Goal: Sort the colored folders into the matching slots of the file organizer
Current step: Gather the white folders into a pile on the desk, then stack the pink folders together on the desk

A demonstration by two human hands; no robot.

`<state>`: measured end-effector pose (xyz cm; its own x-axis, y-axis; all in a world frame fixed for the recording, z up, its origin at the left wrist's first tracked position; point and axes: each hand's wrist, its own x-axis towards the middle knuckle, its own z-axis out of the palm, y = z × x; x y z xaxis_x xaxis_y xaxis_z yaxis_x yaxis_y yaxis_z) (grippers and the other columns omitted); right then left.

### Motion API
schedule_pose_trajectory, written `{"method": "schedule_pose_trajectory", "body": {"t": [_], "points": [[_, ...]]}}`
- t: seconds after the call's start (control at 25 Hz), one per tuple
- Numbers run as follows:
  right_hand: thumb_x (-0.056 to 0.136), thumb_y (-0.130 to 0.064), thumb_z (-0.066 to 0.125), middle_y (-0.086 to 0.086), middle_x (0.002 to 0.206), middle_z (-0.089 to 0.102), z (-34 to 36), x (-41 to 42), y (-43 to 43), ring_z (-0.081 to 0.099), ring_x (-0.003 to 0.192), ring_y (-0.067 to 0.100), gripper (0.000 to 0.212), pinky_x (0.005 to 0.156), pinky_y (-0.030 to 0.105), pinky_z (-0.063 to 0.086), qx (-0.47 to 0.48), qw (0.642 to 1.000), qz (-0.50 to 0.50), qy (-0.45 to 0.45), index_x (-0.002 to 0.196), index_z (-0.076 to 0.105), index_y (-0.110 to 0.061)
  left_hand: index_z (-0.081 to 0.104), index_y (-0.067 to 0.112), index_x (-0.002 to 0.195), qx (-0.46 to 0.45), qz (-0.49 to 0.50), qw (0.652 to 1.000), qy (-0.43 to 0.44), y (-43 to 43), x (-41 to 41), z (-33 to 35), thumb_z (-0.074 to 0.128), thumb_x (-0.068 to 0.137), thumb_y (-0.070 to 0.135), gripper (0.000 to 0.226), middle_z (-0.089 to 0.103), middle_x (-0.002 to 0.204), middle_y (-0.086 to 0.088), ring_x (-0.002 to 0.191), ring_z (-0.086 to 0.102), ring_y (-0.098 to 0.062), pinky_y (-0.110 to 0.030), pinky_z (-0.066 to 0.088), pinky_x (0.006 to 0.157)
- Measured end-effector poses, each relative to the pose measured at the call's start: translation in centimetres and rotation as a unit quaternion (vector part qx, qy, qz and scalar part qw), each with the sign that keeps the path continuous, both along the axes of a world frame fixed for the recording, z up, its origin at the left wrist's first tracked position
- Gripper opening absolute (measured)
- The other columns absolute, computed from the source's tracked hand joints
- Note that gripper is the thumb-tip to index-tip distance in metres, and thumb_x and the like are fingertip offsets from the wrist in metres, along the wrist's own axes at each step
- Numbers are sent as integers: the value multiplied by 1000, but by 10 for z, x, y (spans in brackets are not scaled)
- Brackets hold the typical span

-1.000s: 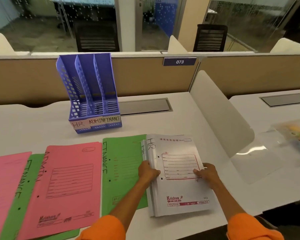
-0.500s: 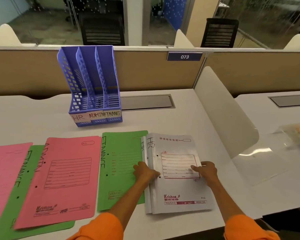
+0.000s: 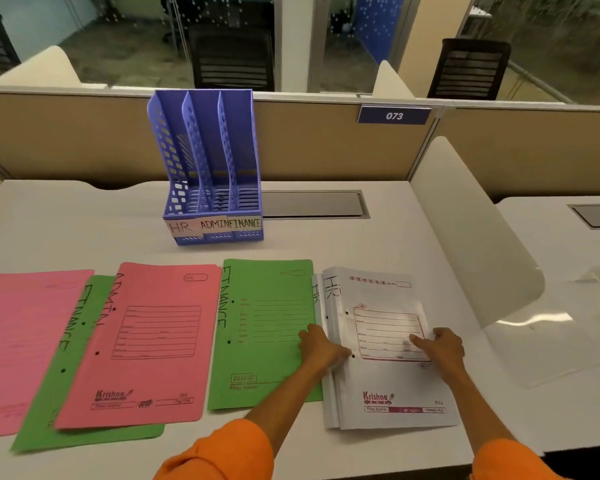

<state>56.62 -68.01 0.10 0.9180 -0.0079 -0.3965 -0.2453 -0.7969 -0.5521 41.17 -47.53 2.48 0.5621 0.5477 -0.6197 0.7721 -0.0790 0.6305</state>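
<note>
Head view looks forward and down, near the desk [image 3: 326, 244].

Setting: open-plan office, workstation row. White desk [image 3: 84, 220] backed by a tan partition panel [image 3: 326, 143] carrying a blue number plate "073" [image 3: 394, 116]. Grey cable-access flap [image 3: 312, 203] set flush in the desktop. Curved white divider [image 3: 465, 230] separates this desk from the neighbouring one. Beyond the partition: glass walls, black mesh office chairs [image 3: 468, 69]. Blue file organizer [image 3: 212, 174] labelled HR, ADMIN, FINANCE stands on the desk.
</note>
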Motion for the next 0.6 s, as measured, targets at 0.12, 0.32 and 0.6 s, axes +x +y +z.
{"method": "schedule_pose_trajectory", "body": {"t": [0.12, 0.32, 0.6], "points": [[75, -42, 79, 27, 135, 46, 6, -4, 26, 44, 123, 46, 76, 103, 58, 36, -80, 995, 9, -58, 132, 47, -2, 38, 7, 135, 32, -20, 998, -47, 15, -9, -2, 84, 70, 36, 84, 41, 136, -13, 121, 49, -27, -35, 48, 98], [80, -39, 75, 20, 139, 47, 13, -31, 95, 42, 128, 39, 70, 106, 55, 29, 10, 983, 111, -147, 134, 46, -6, 43, 13, 133, 159, -41, 984, -66, 55, -31, -2, 73, 82, 31, 62, 44, 133, -8, 119, 47, -24, -37, 48, 96], [84, -32, 71, 14, 141, 47, 9, -100, 178, 41, 130, 30, 64, 108, 44, 29, 92, 940, 284, -167, 136, 43, -8, 45, 13, 133, 251, 10, 968, -20, 108, -76, -6, 72, 85, 26, 57, 46, 133, -9, 118, 49, -24, -36, 48, 95]]}}
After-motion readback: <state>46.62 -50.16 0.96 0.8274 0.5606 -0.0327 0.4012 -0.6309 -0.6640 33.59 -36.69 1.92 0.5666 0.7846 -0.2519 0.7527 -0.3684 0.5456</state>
